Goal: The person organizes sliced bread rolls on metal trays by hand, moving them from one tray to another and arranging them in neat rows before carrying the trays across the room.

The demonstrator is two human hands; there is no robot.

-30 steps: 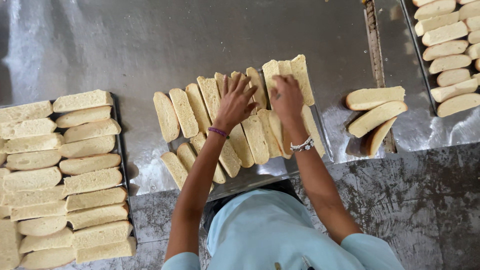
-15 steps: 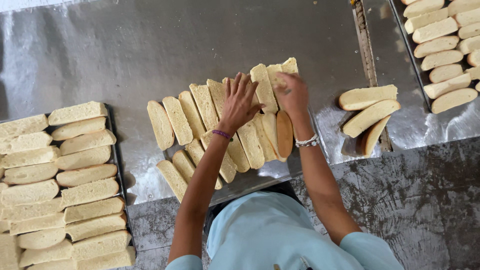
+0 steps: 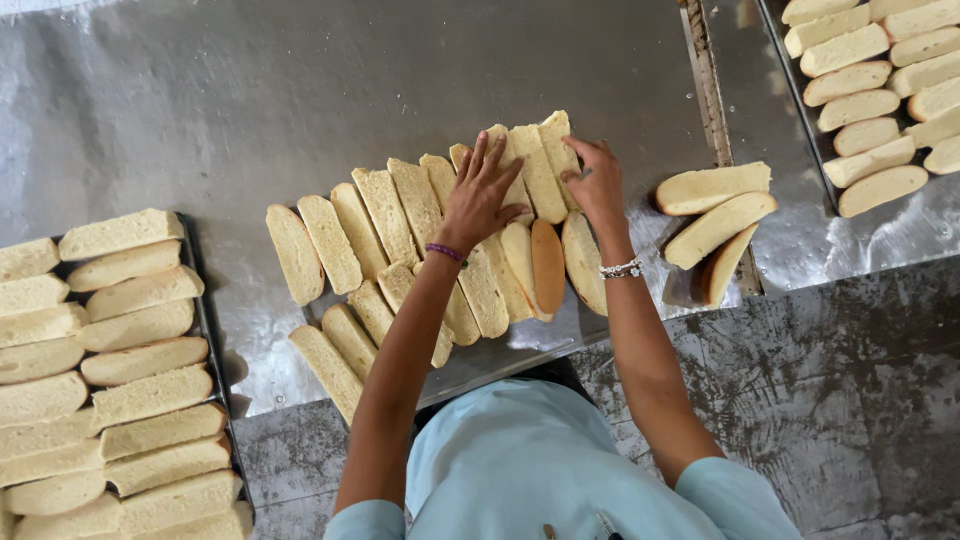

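As fingers splay, hands (image 3: 540, 190) pressing bread slices (image 3: 400, 215)

I see pale bread slices (image 3: 400, 215) lying flat in leaning rows on metal; one brown-crust slice (image 3: 547, 264) on edge.

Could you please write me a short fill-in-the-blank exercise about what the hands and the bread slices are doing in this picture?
1. The left hand rests with spread fingers on the row of bread slices, and its wrist wears a ____ band.
2. The right hand touches slices at the row's ____ end.
3. Three loose slices lie to the ____ of the row.
4. The tray at left is ____ with slices.

Missing words: purple; right; right; full
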